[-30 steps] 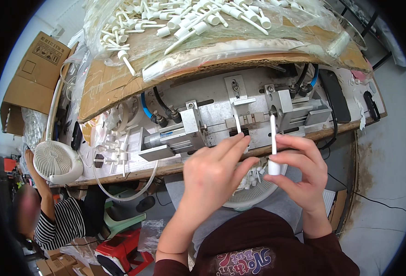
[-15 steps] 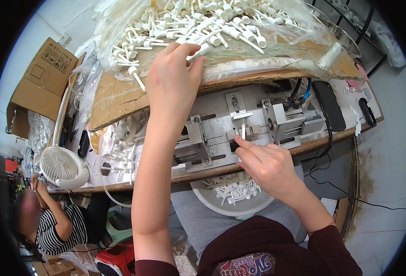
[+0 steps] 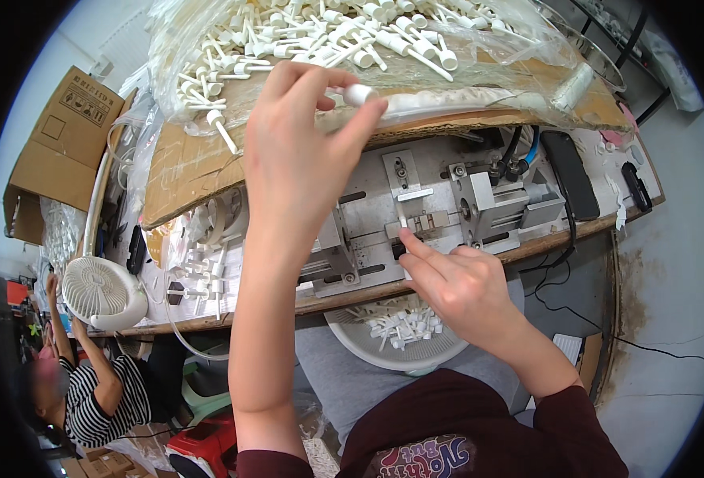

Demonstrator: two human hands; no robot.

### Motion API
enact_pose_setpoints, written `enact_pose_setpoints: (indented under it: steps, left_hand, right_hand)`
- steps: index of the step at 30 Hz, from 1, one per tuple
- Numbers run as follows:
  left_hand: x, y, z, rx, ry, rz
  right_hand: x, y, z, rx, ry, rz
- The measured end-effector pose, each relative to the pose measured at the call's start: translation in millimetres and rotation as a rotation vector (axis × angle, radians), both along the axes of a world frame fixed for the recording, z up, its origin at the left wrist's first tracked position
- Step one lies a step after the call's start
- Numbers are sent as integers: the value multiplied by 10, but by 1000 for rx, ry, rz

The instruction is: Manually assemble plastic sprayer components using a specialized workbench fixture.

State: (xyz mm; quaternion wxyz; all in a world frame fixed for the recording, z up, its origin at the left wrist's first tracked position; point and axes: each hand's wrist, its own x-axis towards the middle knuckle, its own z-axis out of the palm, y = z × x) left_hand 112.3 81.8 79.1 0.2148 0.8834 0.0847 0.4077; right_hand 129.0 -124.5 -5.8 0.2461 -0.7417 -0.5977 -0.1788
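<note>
Pinched between the thumb and fingers of my left hand (image 3: 304,119) is a white capped stick (image 3: 360,95), its round cap showing and its stem hidden by the fingers. It hangs over the near edge of the cardboard, in front of a loose heap of similar white capped sticks (image 3: 344,36). My right hand (image 3: 455,283) is at the metal fixture (image 3: 380,263), index finger stretched forward and the other fingers curled. The index fingertip meets the near end of a thin white stick (image 3: 402,213) by the small metal blocks (image 3: 427,223). What lies under the curled fingers is hidden.
A grey basket (image 3: 344,342) of white pieces rests at my lap, below the table edge. Right of the fixture lie a black phone (image 3: 571,175) and a cutter (image 3: 636,187). A white fan (image 3: 105,293) stands left. A person (image 3: 101,390) in stripes sits far left.
My left hand has come away from the heap, moving right and nearer with the capped stick. At the fixture, the thin white stick has shifted left with my right fingertip.
</note>
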Motion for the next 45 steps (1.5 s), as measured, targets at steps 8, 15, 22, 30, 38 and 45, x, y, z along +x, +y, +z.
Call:
enact_pose_setpoints:
  steps: [8, 15, 22, 30, 38, 45]
  left_hand:
    - [-745, -300, -109, 10, -73, -89]
    - [-1202, -523, -287, -18, -31, -70]
    - [-1153, -866, -638, -49, 69, -160]
    - [-1128, -912, -938, -42, 128, -167]
    - [-922, -922, -969, 137, 182, -112]
    - [-883, -882, -857, 209, 293, -87]
  right_hand:
    - [-4, -1, 123, -131, 9, -7]
    - [598, 712, 811, 170, 58, 34]
    - [1218, 1936, 1174, -361, -274, -130]
    - [1214, 1800, 1358, -592, -138, -134]
    - [1608, 1262, 1356, -228, 120, -19]
    - [1896, 998, 1245, 74, 791, -58]
